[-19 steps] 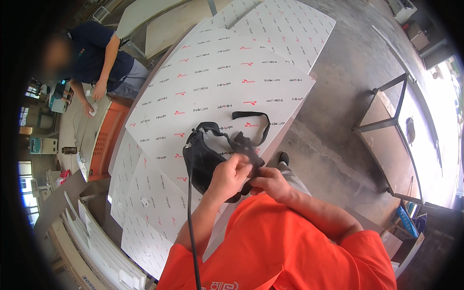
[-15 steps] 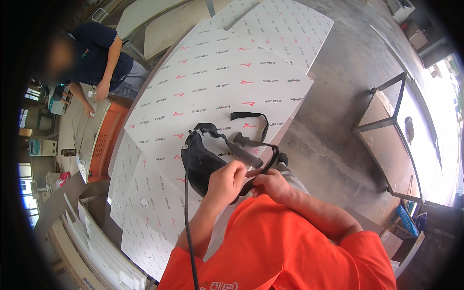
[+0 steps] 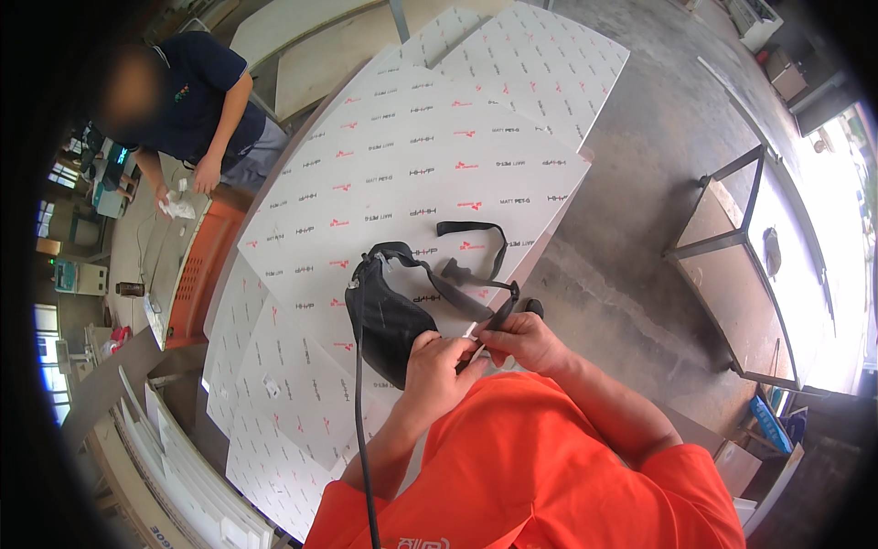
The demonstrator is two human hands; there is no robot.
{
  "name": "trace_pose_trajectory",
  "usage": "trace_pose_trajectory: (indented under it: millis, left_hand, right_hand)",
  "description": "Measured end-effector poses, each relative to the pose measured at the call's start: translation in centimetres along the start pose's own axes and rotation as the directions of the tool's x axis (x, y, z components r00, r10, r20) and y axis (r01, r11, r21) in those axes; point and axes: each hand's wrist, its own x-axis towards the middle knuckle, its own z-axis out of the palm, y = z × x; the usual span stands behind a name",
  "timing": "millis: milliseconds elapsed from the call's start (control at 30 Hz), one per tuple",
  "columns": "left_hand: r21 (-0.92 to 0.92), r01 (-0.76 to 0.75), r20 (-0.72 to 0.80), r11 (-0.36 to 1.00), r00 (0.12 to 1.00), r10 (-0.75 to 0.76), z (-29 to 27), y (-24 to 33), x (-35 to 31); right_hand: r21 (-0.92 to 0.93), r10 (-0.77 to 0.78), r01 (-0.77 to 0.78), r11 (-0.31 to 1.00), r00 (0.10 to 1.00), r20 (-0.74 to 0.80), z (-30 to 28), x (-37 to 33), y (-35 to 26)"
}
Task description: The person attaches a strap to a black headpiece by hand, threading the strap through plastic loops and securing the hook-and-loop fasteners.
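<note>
A soft black waist bag (image 3: 389, 320) lies on the printed white sheets (image 3: 393, 174) close in front of me. My left hand (image 3: 439, 371) is closed at the bag's near right end, its fingers pinching the black strap beside the bag. My right hand (image 3: 526, 342) also pinches the black strap (image 3: 501, 316), a little further right, and the two hands almost touch. The strap's loose end (image 3: 466, 226) curls out over the sheets beyond them. Fingers partly hide where the strap meets the bag. A thin black cable (image 3: 363, 439) runs from the bag's left end down toward me.
Across the sheets at the far left, a person in a dark shirt (image 3: 197, 91) holds something white by an orange perforated panel (image 3: 208, 270). A metal-framed cart (image 3: 732, 247) stands on the concrete floor (image 3: 631, 229) at right. White boards (image 3: 183, 467) are stacked at lower left.
My left hand has shifted slightly right and down along the strap, and my right hand has risen a little. The bag tilts slightly toward the right. The other person's hands have moved.
</note>
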Motion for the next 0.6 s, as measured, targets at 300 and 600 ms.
trace_pose_trajectory:
  millis: [300, 600]
  left_hand:
    - [-0.221, 0.165, -0.09, 0.961, 0.978, -0.189, 0.7, -0.3, 0.4]
    - [-0.485, 0.292, -0.006, 0.825, 0.942, -0.336, -1.1, 0.7, 0.9]
  right_hand:
    - [0.053, -0.205, 0.21, 0.976, 0.975, -0.087, 1.7, -0.1, -1.4]
    - [0.495, -0.236, 0.176, 0.851, 0.97, 0.063, 0.8, 1.9, -0.3]
